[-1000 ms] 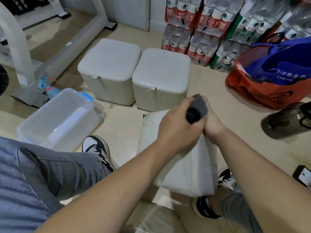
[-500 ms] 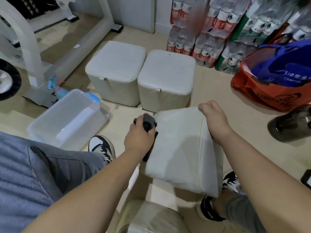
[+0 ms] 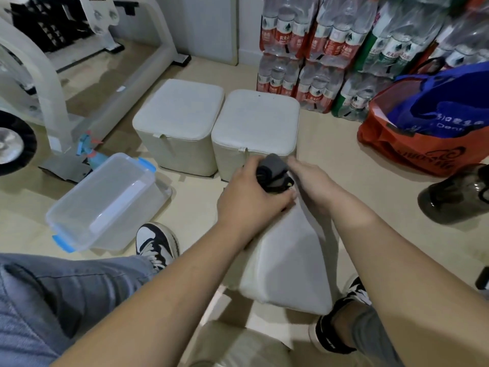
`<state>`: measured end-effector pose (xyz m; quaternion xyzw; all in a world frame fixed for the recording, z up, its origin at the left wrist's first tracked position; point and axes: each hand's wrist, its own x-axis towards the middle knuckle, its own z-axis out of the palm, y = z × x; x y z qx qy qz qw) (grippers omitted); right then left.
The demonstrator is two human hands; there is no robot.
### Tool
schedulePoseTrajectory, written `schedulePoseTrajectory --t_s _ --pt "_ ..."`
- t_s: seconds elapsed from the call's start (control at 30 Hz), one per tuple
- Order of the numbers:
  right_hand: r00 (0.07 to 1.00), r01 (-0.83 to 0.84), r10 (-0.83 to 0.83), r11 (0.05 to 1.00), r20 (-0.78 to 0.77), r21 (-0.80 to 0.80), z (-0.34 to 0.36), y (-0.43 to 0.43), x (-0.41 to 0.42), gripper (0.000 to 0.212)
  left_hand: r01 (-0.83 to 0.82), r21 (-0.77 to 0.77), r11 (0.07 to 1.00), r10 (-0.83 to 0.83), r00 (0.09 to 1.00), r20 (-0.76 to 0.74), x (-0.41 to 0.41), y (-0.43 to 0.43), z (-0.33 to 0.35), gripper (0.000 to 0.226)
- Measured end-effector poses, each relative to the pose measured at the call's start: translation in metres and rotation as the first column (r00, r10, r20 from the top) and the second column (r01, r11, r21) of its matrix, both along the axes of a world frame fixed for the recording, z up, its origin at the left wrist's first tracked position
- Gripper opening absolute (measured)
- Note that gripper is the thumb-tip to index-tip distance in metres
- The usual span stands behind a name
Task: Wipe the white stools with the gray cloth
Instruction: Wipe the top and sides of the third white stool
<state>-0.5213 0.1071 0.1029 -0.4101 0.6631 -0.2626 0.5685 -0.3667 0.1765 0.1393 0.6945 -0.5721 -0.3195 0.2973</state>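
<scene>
A white stool point(image 3: 285, 263) is tipped on its side between my feet, one broad face turned up. My left hand point(image 3: 251, 194) is closed around the bunched gray cloth point(image 3: 272, 170) and presses it on the stool's far top edge. My right hand point(image 3: 312, 181) grips that same far edge just right of the cloth, touching it. Two more white stools stand upright side by side on the floor beyond: the left stool point(image 3: 180, 115) and the right stool point(image 3: 256, 120).
A clear plastic box point(image 3: 105, 202) with blue clips lies at left, a spray bottle point(image 3: 91, 152) behind it. Packs of water bottles point(image 3: 317, 49) line the back wall. An orange bag point(image 3: 412, 144) and a dark jug point(image 3: 455, 194) sit at right. My shoes point(image 3: 156, 242) flank the stool.
My left hand has carried the cloth from the stool's left side up and right to its far edge, beside my right hand. The stool's face looks narrower from here.
</scene>
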Motion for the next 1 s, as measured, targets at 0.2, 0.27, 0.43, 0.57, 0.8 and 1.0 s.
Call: schedulePoseTrajectory --t_s 0.2,0.27,0.43,0.57,0.8,1.0 --pt "0.923 0.228 -0.151 0.956 -0.354 0.186 -0.013 0.028 -0.037 0.043 0.045 0.159 0.986 -0.018 0.986 -0.165 0.039 0.01 -0.005 0.063" --pt "0.957 0.28 -0.246 0.925 -0.154 0.256 -0.028 0.027 -0.051 0.053 0.083 0.19 0.978 -0.035 0.969 -0.245 0.043 0.016 -0.001 0.063" --pt "0.974 0.206 -0.228 0.874 -0.002 0.441 -0.033 0.051 -0.068 0.026 0.078 0.164 0.983 -0.015 0.936 -0.352 0.05 0.033 0.0 0.062" --pt "0.947 0.212 -0.304 0.828 0.099 0.519 -0.026 0.062 -0.062 0.026 0.022 0.157 0.987 0.051 0.896 -0.442 0.054 0.042 0.002 0.057" --pt "0.925 0.378 -0.377 0.904 -0.047 0.201 -0.018 0.034 -0.076 0.062 0.08 0.249 0.965 0.11 0.741 -0.663 0.055 0.076 -0.012 0.029" --pt "0.941 0.198 -0.178 0.979 -0.287 0.04 -0.009 0.034 -0.057 0.051 0.072 0.109 0.991 -0.009 0.87 -0.493 0.069 0.051 0.013 0.029"
